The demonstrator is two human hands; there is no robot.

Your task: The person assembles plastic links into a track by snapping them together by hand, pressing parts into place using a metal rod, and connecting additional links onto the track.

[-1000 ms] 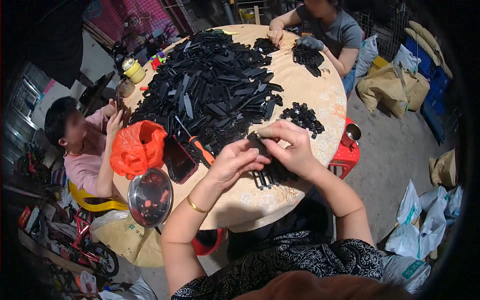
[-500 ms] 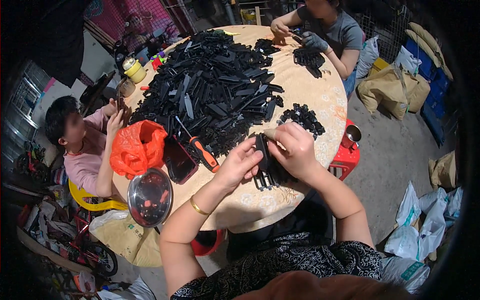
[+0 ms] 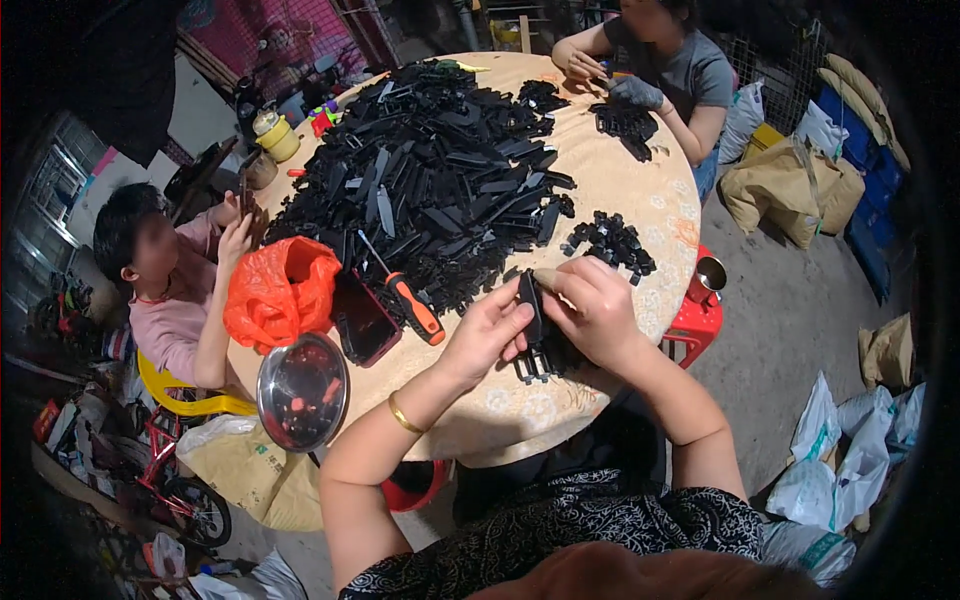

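Observation:
Between my hands, near the table's front edge, is a long black plastic piece (image 3: 531,304). My left hand (image 3: 487,333) grips it from the left, thumb along its side. The fingers of my right hand (image 3: 600,312) are closed at its upper right end, a tan cover on one fingertip. Whether they also pinch a smaller part is hidden. Under my hands lie pronged black plastic parts (image 3: 538,367), partly covered by the right hand. Just beyond is a small pile of little black parts (image 3: 612,246).
A large heap of black plastic parts (image 3: 430,190) fills the table's middle. Left of me are a screwdriver (image 3: 415,308), a phone (image 3: 366,322), a red bag (image 3: 280,295) and a metal bowl (image 3: 302,395). One person (image 3: 165,270) sits at left, another (image 3: 670,80) handles parts at far right.
My hands stay on the black piece, which has turned slightly so its face looks narrower. The whole view has shifted a little. The far person's hands have moved slightly.

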